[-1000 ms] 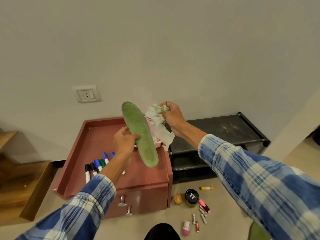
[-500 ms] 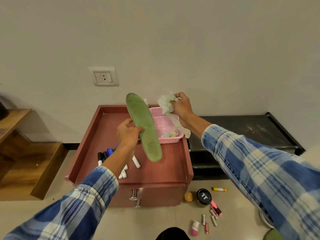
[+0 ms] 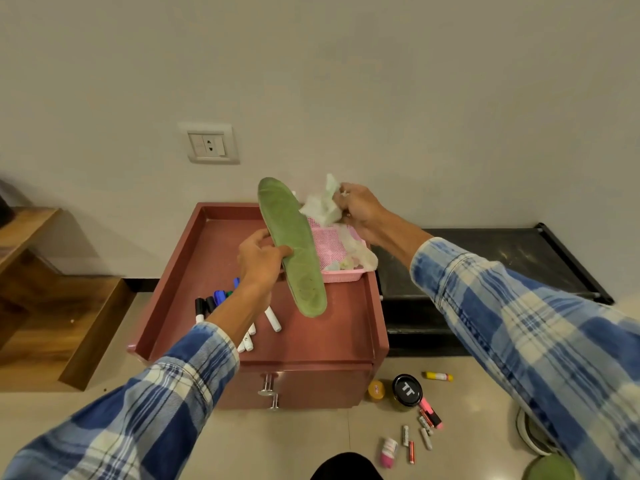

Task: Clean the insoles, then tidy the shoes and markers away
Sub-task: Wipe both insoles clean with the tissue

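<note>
two hands are raised in the middle of the frame. the left hand [image 3: 258,261] grips a green insole [image 3: 294,251] by its long edge, fingers curled round it, holding it tilted above the red bench [image 3: 329,334]. the right hand [image 3: 360,209] pinches a crumpled white wipe [image 3: 323,204] just beside the insole's upper end. markers [image 3: 211,303] lie on the bench, partly hidden under the left forearm. a pink basket [image 3: 332,251] sits at the bench's far right corner.
</note>
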